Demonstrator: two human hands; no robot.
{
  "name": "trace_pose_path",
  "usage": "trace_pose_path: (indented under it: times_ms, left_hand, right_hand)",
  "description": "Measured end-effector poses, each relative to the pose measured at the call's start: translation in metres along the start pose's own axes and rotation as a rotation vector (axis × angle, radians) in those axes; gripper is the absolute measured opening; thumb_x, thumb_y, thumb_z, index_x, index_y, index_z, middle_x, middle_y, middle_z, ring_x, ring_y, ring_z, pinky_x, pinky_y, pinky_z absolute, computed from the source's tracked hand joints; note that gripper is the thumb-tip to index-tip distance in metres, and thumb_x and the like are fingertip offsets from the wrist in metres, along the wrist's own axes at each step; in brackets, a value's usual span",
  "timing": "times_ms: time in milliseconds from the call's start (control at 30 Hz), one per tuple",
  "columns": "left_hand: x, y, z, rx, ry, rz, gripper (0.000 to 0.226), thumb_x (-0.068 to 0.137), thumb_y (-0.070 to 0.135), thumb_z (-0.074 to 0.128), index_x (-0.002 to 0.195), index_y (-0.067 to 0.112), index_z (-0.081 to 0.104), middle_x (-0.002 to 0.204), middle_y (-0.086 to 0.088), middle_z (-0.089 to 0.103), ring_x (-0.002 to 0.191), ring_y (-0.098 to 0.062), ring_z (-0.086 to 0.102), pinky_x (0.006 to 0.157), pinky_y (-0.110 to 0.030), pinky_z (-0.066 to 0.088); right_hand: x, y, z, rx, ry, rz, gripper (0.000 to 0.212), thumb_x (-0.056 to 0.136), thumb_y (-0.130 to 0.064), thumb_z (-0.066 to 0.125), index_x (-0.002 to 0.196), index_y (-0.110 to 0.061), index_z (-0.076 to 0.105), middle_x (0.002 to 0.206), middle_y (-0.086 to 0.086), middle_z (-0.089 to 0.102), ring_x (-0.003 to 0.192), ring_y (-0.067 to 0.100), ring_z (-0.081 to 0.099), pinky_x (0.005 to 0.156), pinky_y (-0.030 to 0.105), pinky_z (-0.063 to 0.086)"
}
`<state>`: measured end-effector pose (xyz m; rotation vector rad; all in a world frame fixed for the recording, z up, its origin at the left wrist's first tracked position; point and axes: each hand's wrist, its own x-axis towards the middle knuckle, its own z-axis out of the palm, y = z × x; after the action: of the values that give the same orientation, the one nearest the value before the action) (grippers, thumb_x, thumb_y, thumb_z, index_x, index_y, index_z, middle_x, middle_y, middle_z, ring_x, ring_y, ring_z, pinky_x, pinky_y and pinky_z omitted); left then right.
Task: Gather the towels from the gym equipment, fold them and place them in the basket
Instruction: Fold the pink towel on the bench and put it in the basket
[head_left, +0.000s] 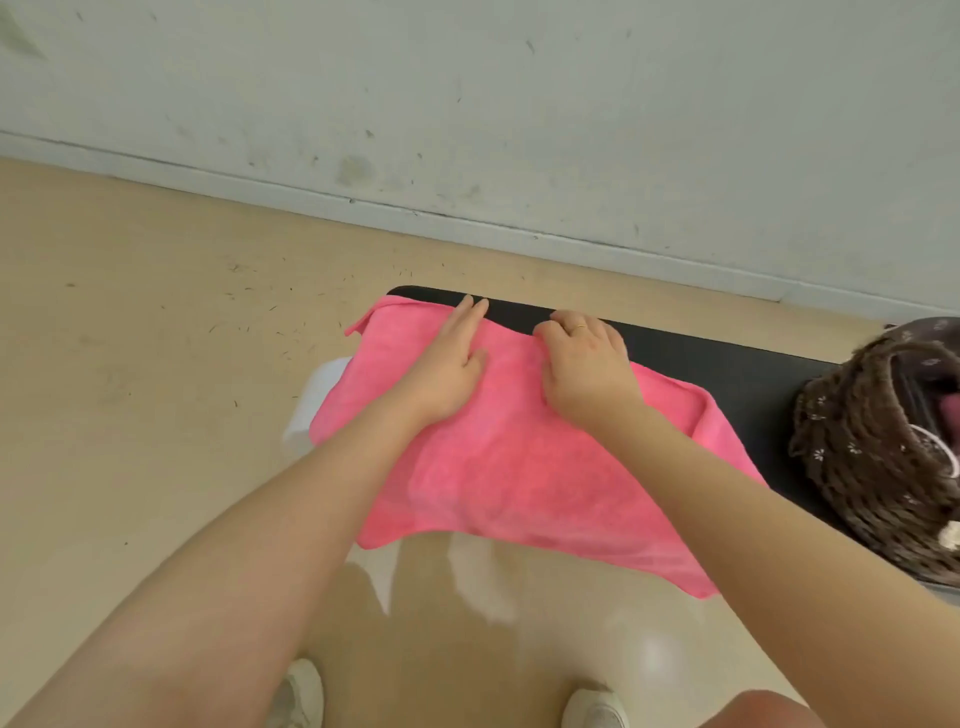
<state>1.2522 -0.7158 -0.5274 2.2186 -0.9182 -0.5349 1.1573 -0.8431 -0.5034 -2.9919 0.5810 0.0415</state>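
A pink towel (519, 467) lies spread over the left end of a black padded bench (727, 364), its near edge hanging off the front. My left hand (452, 364) rests flat on the towel's far part, fingers straight and reaching the far edge. My right hand (584, 364) lies beside it with fingers curled over the towel's far edge; whether it pinches the cloth is hidden. A dark brown woven basket (872, 441) stands on the bench at the right, with something pink inside.
A pale wall with a baseboard (467, 218) runs just behind the bench. Beige floor (130, 389) spreads to the left and front. My two light shoes (301, 696) show at the bottom. A white bench support (311, 410) peeks out under the towel's left side.
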Motion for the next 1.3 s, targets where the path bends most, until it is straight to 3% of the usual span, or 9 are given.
trace_pose_path:
  times_ms: [100,200,533,700,833,900,967,1100,1300]
  left_hand:
    - [-0.018,-0.025,-0.029,-0.017,0.146,0.012,0.053,0.093,-0.004,0.034,0.144,0.007,0.026,0.154,-0.007,0.023,0.143,-0.015,0.018,0.103,-0.005,0.006]
    - [-0.032,-0.060,-0.049,0.029,0.209,-0.063,0.051,0.091,-0.003,0.035,0.141,0.004,0.032,0.149,-0.011,0.031,0.139,-0.020,0.026,0.106,-0.013,0.013]
    - [-0.040,-0.117,-0.054,-0.420,0.027,-0.544,0.066,0.093,0.051,0.039,0.146,0.016,0.021,0.149,-0.005,0.034,0.133,-0.022,0.039,0.105,-0.031,0.030]
    - [-0.041,-0.120,-0.053,-0.346,0.015,-0.653,0.067,0.092,0.044,0.047,0.144,0.010,0.024,0.143,-0.010,0.042,0.125,-0.026,0.048,0.100,-0.033,0.038]
    - [-0.042,-0.093,-0.049,-0.029,0.180,-0.442,0.038,0.096,0.017,0.036,0.134,0.009,0.039,0.135,-0.013,0.045,0.118,-0.030,0.048,0.097,-0.037,0.039]
    - [-0.039,-0.068,-0.046,0.110,0.301,-0.211,0.037,0.095,0.011,0.036,0.131,0.009,0.043,0.135,-0.012,0.041,0.123,-0.030,0.040,0.102,-0.037,0.033]
    - [-0.034,-0.045,-0.037,0.206,0.190,0.069,0.037,0.094,0.009,0.037,0.129,0.005,0.048,0.138,-0.013,0.042,0.127,-0.028,0.038,0.105,-0.033,0.027]
    - [-0.029,-0.016,-0.002,0.450,-0.085,0.203,0.048,0.097,0.020,0.036,0.142,0.004,0.032,0.153,-0.012,0.022,0.142,-0.027,0.020,0.116,-0.033,0.012]
    - [-0.012,0.046,0.033,0.387,-0.069,0.129,0.044,0.101,0.022,0.028,0.143,0.014,0.028,0.151,-0.008,0.029,0.134,-0.028,0.034,0.109,-0.040,0.031]
  right_hand:
    - [0.016,-0.052,0.011,0.066,-0.067,-0.134,0.047,0.095,-0.019,0.038,0.142,-0.012,0.032,0.153,0.007,0.024,0.141,0.025,0.020,0.114,0.037,0.015]
    - [0.032,-0.088,0.022,0.055,-0.112,-0.133,0.047,0.096,-0.012,0.033,0.143,-0.013,0.029,0.154,0.008,0.022,0.141,0.027,0.019,0.113,0.039,0.019]
    - [0.065,-0.122,0.041,0.057,-0.222,-0.096,0.052,0.102,-0.031,0.019,0.151,-0.018,0.008,0.160,-0.001,0.001,0.147,0.022,0.001,0.120,0.039,0.009]
    - [0.072,-0.117,0.046,0.082,-0.251,-0.144,0.054,0.102,-0.034,0.018,0.150,-0.018,0.001,0.159,-0.001,-0.006,0.147,0.020,-0.006,0.121,0.036,0.001]
    - [0.071,-0.107,0.038,0.293,-0.280,-0.190,0.051,0.102,-0.024,0.026,0.150,-0.016,0.012,0.159,0.000,0.000,0.147,0.019,-0.003,0.119,0.031,-0.001]
    - [0.063,-0.098,0.029,0.579,-0.238,-0.129,0.046,0.099,-0.008,0.035,0.145,-0.011,0.032,0.157,0.002,0.019,0.146,0.016,0.013,0.113,0.018,0.007]
    - [0.051,-0.086,0.017,0.701,-0.054,-0.045,0.039,0.094,0.001,0.038,0.128,-0.007,0.054,0.143,0.006,0.045,0.134,0.019,0.039,0.101,0.013,0.024]
    - [0.011,-0.044,-0.005,0.396,0.190,0.049,0.027,0.093,-0.009,0.040,0.108,-0.009,0.062,0.117,0.005,0.058,0.099,0.026,0.057,0.075,0.031,0.044]
    - [-0.058,0.034,-0.013,-0.027,-0.184,0.324,0.039,0.090,-0.022,0.049,0.125,-0.008,0.039,0.128,0.012,0.036,0.097,0.036,0.058,0.066,0.034,0.038]
